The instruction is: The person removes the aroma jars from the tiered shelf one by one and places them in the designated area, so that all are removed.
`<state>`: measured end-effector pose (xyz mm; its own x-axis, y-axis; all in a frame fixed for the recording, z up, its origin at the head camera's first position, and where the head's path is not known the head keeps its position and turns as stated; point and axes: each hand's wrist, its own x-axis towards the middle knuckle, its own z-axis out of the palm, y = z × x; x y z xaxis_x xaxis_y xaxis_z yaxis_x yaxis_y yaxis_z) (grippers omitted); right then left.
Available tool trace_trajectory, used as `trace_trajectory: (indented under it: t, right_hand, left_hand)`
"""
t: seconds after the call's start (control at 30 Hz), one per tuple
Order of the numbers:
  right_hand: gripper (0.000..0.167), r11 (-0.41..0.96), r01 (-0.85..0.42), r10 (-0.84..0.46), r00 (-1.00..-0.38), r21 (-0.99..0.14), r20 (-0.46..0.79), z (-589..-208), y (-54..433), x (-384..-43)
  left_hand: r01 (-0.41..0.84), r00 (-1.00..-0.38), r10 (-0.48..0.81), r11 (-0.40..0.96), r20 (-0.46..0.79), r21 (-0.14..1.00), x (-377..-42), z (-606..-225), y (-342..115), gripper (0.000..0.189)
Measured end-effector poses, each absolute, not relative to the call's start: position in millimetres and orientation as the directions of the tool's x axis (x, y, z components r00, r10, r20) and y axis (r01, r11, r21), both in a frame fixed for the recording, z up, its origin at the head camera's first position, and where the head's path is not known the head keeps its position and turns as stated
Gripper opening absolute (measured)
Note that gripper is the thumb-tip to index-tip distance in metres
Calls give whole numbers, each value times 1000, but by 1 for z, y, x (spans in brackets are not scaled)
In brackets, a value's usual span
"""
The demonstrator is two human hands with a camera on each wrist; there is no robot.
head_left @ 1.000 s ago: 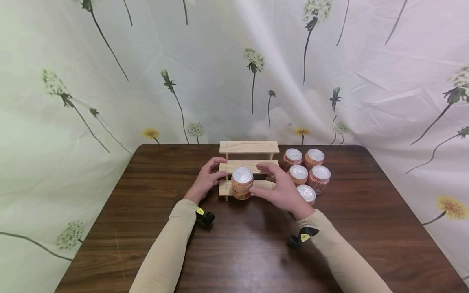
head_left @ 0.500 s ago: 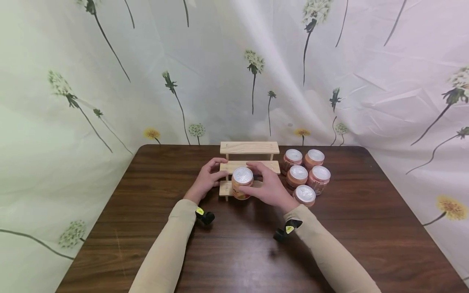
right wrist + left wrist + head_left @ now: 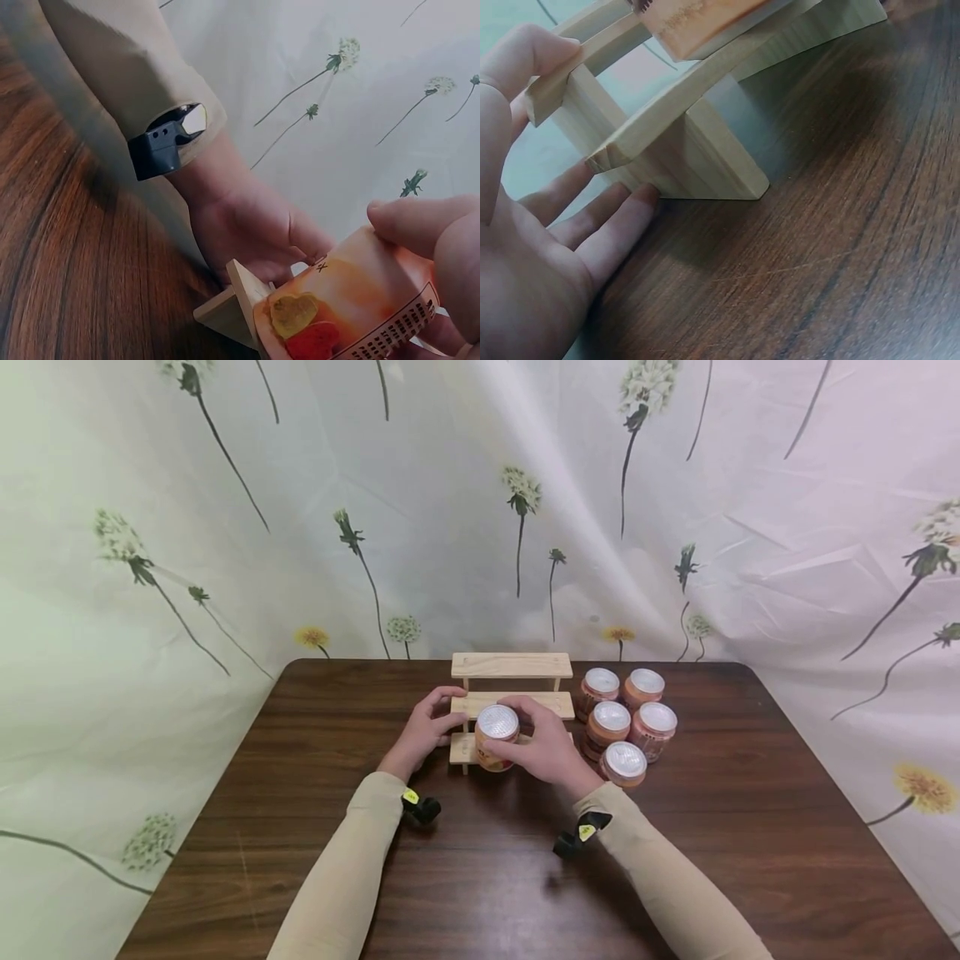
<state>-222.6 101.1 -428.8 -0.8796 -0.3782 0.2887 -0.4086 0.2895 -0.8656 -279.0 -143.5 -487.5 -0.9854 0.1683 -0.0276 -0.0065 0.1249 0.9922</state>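
A three-step wooden rack (image 3: 512,665) stands near the table's far edge. My left hand (image 3: 422,732) holds its left end. In the left wrist view the thumb lies on the middle step's end, while the lower fingers touch the side support (image 3: 724,154). On the lowest step sits an orange jar with a silvery lid (image 3: 498,722), upright, left of the step's middle. My right hand (image 3: 546,747) grips this jar, thumb across the front and fingers behind. Fruit pictures and dark print show on its label (image 3: 330,300) in the right wrist view.
Several similar jars (image 3: 611,717) with silvery lids stand grouped on the table just right of the rack, close beside my right wrist. Behind the dark wood table (image 3: 330,710) hangs a white cloth (image 3: 450,527) printed with dandelions.
My right hand has moved left and its thumb and fingers have come round the jar, which stays at the same spot on the lowest step. The left hand keeps its place on the rack.
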Motion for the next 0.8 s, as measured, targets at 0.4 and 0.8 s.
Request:
trace_trajectory:
  t: [0.4, 0.8]
  right_hand:
    - [53, 212, -373, -332, -897, -903, 292, -435, 98, -223]
    - [50, 208, -353, -307, -909, -912, 281, -435, 100, -218]
  left_hand:
    - [-25, -983, 179, 98, -42, 995, -279, -487, -142, 44]
    - [-39, -982, 180, 81, -53, 996, -280, -489, -143, 48]
